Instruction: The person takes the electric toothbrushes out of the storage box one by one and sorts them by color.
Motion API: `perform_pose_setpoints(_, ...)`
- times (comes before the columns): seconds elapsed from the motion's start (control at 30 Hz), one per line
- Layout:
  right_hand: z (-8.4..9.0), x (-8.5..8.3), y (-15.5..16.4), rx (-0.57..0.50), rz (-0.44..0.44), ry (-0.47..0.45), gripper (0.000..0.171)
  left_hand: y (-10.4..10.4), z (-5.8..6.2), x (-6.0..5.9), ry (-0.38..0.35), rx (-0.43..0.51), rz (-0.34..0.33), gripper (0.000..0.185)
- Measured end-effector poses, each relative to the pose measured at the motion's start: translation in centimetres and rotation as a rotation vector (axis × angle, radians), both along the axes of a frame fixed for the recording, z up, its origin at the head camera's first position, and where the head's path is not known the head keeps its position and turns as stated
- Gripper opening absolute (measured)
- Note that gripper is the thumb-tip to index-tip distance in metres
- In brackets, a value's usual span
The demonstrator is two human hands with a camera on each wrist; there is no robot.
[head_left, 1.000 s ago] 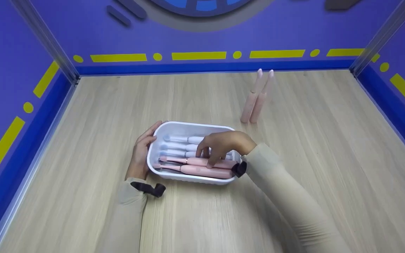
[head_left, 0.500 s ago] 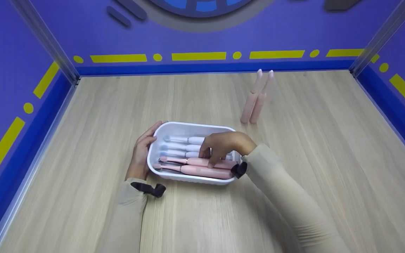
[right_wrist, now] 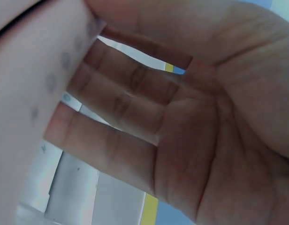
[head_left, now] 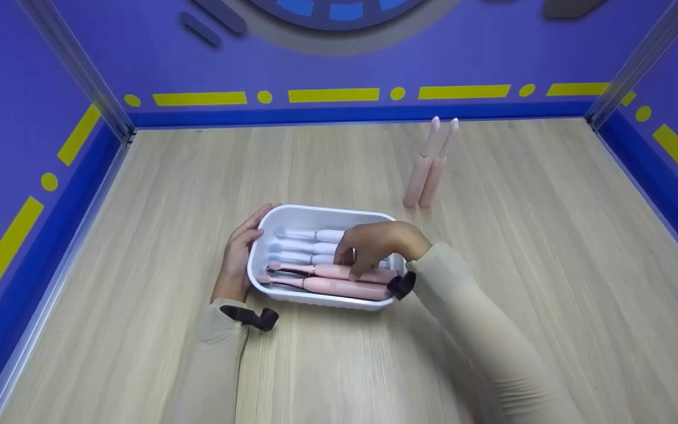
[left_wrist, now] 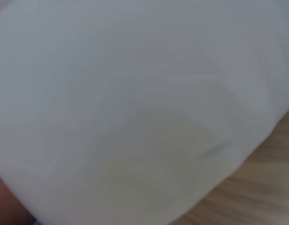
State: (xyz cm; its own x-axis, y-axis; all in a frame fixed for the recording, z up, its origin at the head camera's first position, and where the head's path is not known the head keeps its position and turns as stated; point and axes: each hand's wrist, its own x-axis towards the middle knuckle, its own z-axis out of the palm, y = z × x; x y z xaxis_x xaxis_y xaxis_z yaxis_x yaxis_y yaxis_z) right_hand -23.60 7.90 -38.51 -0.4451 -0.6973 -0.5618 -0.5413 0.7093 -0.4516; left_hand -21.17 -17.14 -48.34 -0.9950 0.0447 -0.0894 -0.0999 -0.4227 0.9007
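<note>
A white tray [head_left: 315,209] lies on the wooden table and holds several pale blue-white toothbrushes [head_left: 309,235] and two pink electric toothbrushes. My left hand [head_left: 234,259] holds the tray's left end, fingers curved round its corner. The left wrist view is filled by the blurred tray wall [left_wrist: 135,93]. My right hand [head_left: 374,244] reaches into the tray from the right. Its fingers curl on the handle of the upper pink toothbrush [head_left: 327,271]. The right wrist view has that pink handle [right_wrist: 36,93] lying against my bent fingers [right_wrist: 116,103]. The lower pink toothbrush [head_left: 339,287] lies along the tray's near wall.
Two more pink toothbrushes [head_left: 427,171] stand upright close together behind and to the right of the tray. Blue walls with yellow stripes [head_left: 333,94] enclose the table on three sides. Bare wood [head_left: 551,247] stretches to the right.
My right hand has shifted slightly to the right along the pink handle. The left hand and the tray have stayed put.
</note>
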Motion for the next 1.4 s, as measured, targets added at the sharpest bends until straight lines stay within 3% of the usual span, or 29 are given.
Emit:
perform_pose_setpoints(0.73, 0.1, 0.1, 0.2, -0.093, 0.066, 0.052, 0.039, 0.0, -0.2, 0.1, 0.007, 0.007, 0.021, 0.055)
perform_pose_setpoints(1.4, 0.6, -0.4, 1.2, -0.23, 0.014, 0.042, 0.039, 0.0, 0.0, 0.0, -0.011, -0.008, 0.011, 0.054)
